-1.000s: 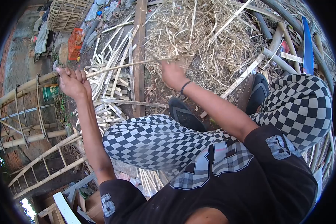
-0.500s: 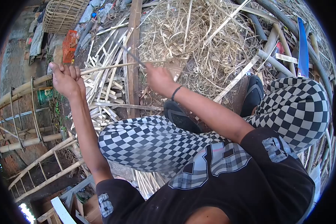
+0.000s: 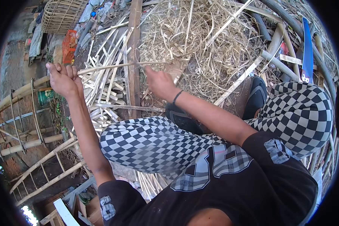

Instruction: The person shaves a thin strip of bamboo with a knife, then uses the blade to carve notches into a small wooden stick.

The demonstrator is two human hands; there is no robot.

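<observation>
A long, thin bamboo strip [image 3: 109, 67] reaches from my left hand [image 3: 65, 82] across a brown wooden beam [image 3: 133, 41] toward the shavings. My left hand is closed round its near end, out at the left. My right hand [image 3: 161, 84], with a dark band at the wrist, is closed on a knife, its handle hidden in the fist. The knife blade [image 3: 138, 63] is smeared by motion and overlaps the strip above the beam. Under the strip lies a heap of pale split bamboo sticks [image 3: 106, 84].
Curly bamboo shavings [image 3: 211, 45] cover the ground ahead. A blue-bladed saw [image 3: 307, 49] stands at the right among bamboo poles [image 3: 278, 64]. At the left are a woven basket [image 3: 62, 17], an orange crate [image 3: 69, 47] and a bamboo ladder-like frame [image 3: 45, 160].
The knife blade has swung down from a raised angle to the bamboo strip. My left hand has shifted slightly left with the strip; my right hand has turned a little.
</observation>
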